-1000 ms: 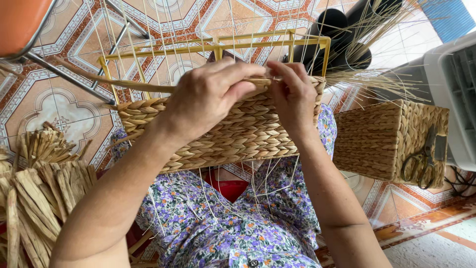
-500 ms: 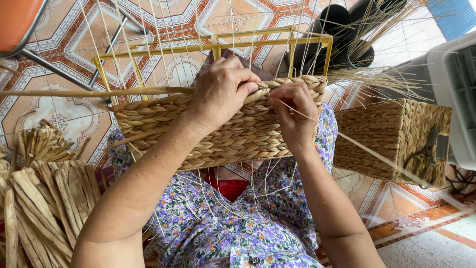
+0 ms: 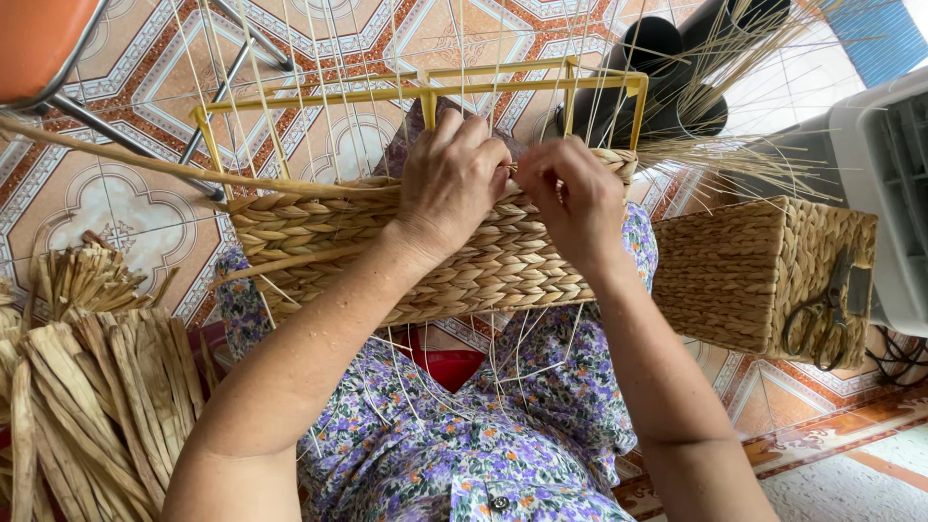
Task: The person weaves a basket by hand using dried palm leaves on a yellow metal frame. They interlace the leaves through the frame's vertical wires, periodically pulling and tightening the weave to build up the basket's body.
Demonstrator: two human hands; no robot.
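A half-woven straw basket (image 3: 319, 237) sits on a yellow wire frame (image 3: 425, 92) resting on my lap. My left hand (image 3: 449, 184) presses over the top edge of the woven band, fingers curled on a long tan straw strand (image 3: 126, 159) that runs off to the left. My right hand (image 3: 570, 193) pinches the weave at the rim right beside it, fingertips nearly touching the left hand. Thin pale upright strands (image 3: 319, 68) rise from the weave through the frame.
A pile of dried straw strips (image 3: 87, 387) lies at the left. A finished woven box (image 3: 764, 275) with scissors (image 3: 822, 314) on it stands at the right, next to a grey plastic crate (image 3: 889, 193). Dark tubes holding thin reeds (image 3: 667, 77) stand behind. An orange chair (image 3: 39, 39) is top left.
My hands have come closer together at the basket's rim. The long strand has been drawn in from the left, and the loose strand by my right hand is no longer trailing right.
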